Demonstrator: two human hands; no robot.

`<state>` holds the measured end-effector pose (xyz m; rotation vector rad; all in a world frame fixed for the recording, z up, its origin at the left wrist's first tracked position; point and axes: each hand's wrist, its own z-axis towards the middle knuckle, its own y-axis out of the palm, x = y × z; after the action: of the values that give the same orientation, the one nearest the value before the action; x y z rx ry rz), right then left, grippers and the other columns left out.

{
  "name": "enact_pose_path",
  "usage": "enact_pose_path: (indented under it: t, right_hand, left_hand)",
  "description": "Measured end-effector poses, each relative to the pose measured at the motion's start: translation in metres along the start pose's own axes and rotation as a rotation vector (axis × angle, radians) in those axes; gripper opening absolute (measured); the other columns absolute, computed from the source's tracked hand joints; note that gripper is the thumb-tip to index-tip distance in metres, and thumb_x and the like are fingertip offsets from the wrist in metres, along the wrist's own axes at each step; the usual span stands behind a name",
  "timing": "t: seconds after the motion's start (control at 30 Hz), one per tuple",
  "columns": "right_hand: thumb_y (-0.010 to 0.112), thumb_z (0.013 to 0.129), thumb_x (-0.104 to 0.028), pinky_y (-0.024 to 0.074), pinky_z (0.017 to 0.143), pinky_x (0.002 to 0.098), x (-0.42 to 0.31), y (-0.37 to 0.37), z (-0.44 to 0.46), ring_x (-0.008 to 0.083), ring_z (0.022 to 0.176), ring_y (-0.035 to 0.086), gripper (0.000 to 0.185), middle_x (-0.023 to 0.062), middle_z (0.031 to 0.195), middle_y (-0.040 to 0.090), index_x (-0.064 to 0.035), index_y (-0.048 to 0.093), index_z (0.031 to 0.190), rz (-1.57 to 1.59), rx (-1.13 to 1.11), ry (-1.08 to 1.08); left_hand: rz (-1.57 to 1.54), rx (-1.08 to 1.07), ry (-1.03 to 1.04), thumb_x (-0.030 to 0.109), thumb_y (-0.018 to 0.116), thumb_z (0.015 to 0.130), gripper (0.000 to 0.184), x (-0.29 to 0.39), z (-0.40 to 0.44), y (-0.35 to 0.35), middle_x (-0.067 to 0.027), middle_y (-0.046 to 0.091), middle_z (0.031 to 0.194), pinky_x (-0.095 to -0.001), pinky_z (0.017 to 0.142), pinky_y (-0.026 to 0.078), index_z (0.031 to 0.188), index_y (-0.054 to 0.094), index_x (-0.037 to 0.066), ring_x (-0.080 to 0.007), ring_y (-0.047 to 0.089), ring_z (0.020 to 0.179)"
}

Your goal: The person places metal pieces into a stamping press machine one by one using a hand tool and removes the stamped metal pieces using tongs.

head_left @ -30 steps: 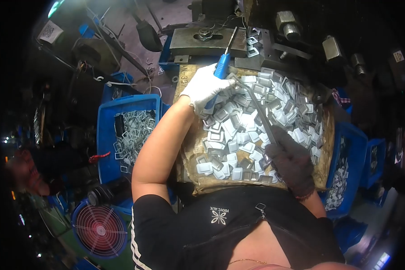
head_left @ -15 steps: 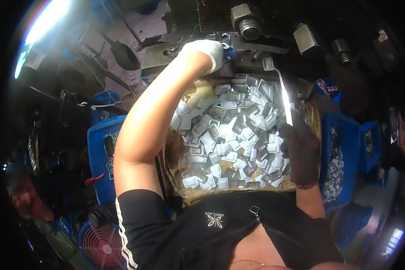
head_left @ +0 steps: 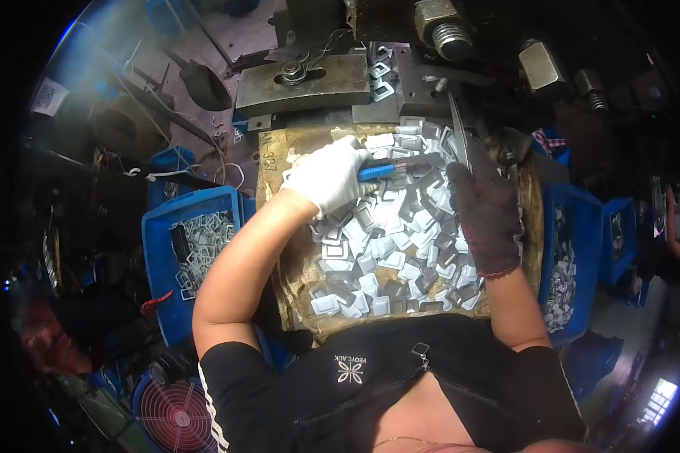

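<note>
My left hand [head_left: 329, 177], in a white glove, is closed round a blue-handled tool [head_left: 376, 173] above the left part of a pile of small grey rectangular pieces [head_left: 381, 245]. The tool points right, and its far end lies over the pieces. My right hand [head_left: 487, 215], in a dark glove, is closed round a long thin metal tool [head_left: 459, 128] at the pile's right side. That tool points up toward the metal block; its tip is hard to make out. Small rectangular frames [head_left: 382, 90] lie in the gap of the metal fixture [head_left: 310, 84].
Blue bins with metal pieces stand at the left [head_left: 155, 260] and right [head_left: 582, 264]. Large bolts [head_left: 449, 34] hang above the fixture. A red fan [head_left: 180, 417] is at the lower left. Brown board [head_left: 279, 147] lies under the pile.
My left hand reached up to the fixture and has come back down over the pile with the blue-handled tool. The piece seen at the right tool's tip is no longer visible there.
</note>
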<state>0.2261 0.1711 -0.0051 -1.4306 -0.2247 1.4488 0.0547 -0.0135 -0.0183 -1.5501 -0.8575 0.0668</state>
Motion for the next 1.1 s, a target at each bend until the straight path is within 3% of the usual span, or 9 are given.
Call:
enact_pose_path:
  t: [0.13, 0.2, 0.27, 0.33, 0.4, 0.5, 0.73, 0.97, 1.1]
  right_hand:
    - [0.065, 0.092, -0.017, 0.0519, 0.065, 0.0383, 0.000, -0.002, -0.002, 0.0289, 0.075, 0.067, 0.044, 0.0191, 0.094, 0.067, -0.0077, 0.056, 0.133, -0.015, 0.088, 0.047]
    - [0.065, 0.091, -0.015, 0.0510, 0.063, 0.0344, -0.006, -0.014, -0.003, 0.0232, 0.070, 0.064, 0.043, 0.0155, 0.094, 0.067, -0.0063, 0.057, 0.132, 0.080, 0.076, 0.124]
    - [0.067, 0.090, -0.012, 0.0496, 0.060, 0.0300, -0.022, -0.033, -0.010, 0.0166, 0.065, 0.059, 0.043, 0.0107, 0.093, 0.066, -0.0052, 0.058, 0.131, 0.288, 0.026, 0.223]
    - [0.068, 0.090, -0.010, 0.0467, 0.057, 0.0256, -0.035, -0.045, -0.030, 0.0090, 0.062, 0.051, 0.044, 0.0048, 0.086, 0.064, -0.0035, 0.058, 0.133, 0.420, -0.111, 0.455]
    - [0.068, 0.091, -0.010, 0.0469, 0.056, 0.0256, -0.035, -0.044, -0.052, 0.0081, 0.062, 0.052, 0.045, 0.0044, 0.086, 0.065, -0.0026, 0.057, 0.134, 0.559, -0.186, 0.592]
    - [0.067, 0.092, -0.008, 0.0483, 0.056, 0.0252, -0.036, -0.035, -0.070, 0.0070, 0.064, 0.055, 0.046, 0.0038, 0.089, 0.067, -0.0001, 0.055, 0.135, 0.567, -0.359, 0.496]
    - [0.065, 0.092, -0.006, 0.0520, 0.059, 0.0260, -0.045, -0.028, -0.067, 0.0085, 0.068, 0.062, 0.046, 0.0126, 0.106, 0.069, 0.0005, 0.054, 0.136, 0.516, -0.458, 0.359]
    - [0.064, 0.094, -0.015, 0.0510, 0.058, 0.0277, -0.044, -0.024, -0.066, 0.0094, 0.065, 0.062, 0.045, 0.0075, 0.091, 0.071, -0.0036, 0.055, 0.137, 0.406, -0.427, 0.323]
    - [0.065, 0.095, -0.024, 0.0486, 0.059, 0.0287, -0.039, -0.030, -0.060, 0.0082, 0.064, 0.058, 0.045, 0.0027, 0.081, 0.067, -0.0068, 0.057, 0.136, 0.338, -0.407, 0.406]
  left_hand:
    - [-0.072, 0.137, 0.019, 0.036, 0.074, 0.083, 0.038, -0.011, -0.003, 0.016, -0.0172, 0.066, 0.104, -0.0419, 0.085, 0.051, 0.106, 0.069, 0.007, -0.0349, 0.065, 0.097]
    - [-0.208, 0.291, -0.193, 0.034, 0.074, 0.083, 0.033, -0.010, -0.002, 0.012, -0.0160, 0.070, 0.094, -0.0402, 0.078, 0.052, 0.102, 0.070, 0.008, -0.0360, 0.067, 0.086]
    - [-0.493, 0.401, -0.276, 0.025, 0.075, 0.085, 0.026, -0.027, 0.003, 0.010, -0.0080, 0.071, 0.084, -0.0310, 0.070, 0.051, 0.100, 0.068, 0.006, -0.0177, 0.067, 0.074]
    - [-0.598, 0.440, -0.315, 0.025, 0.075, 0.086, 0.027, -0.037, 0.003, 0.004, -0.0042, 0.070, 0.085, -0.0270, 0.070, 0.051, 0.100, 0.066, 0.004, -0.0096, 0.064, 0.073]
    - [-0.933, 0.409, -0.297, 0.024, 0.073, 0.088, 0.025, -0.043, 0.002, 0.008, -0.0050, 0.068, 0.085, -0.0270, 0.066, 0.051, 0.099, 0.064, 0.004, -0.0105, 0.063, 0.070]
    - [-1.356, 0.327, -0.301, 0.019, 0.072, 0.089, 0.020, -0.024, -0.005, 0.001, -0.0036, 0.068, 0.086, -0.0254, 0.064, 0.050, 0.100, 0.064, 0.004, -0.0110, 0.063, 0.072]
    - [-1.568, 0.146, -0.247, 0.014, 0.070, 0.090, 0.019, -0.028, -0.003, 0.012, -0.0078, 0.070, 0.087, -0.0240, 0.056, 0.050, 0.104, 0.063, 0.003, -0.0110, 0.067, 0.071]
    - [-1.563, 0.136, -0.285, 0.020, 0.069, 0.091, 0.022, -0.018, -0.006, 0.009, -0.0089, 0.071, 0.088, -0.0249, 0.063, 0.053, 0.101, 0.064, 0.000, -0.0121, 0.067, 0.073]
    - [-1.221, 0.084, -0.296, 0.026, 0.069, 0.092, 0.031, -0.042, -0.009, 0.012, -0.0046, 0.068, 0.088, -0.0259, 0.065, 0.051, 0.109, 0.064, 0.001, -0.0107, 0.061, 0.070]
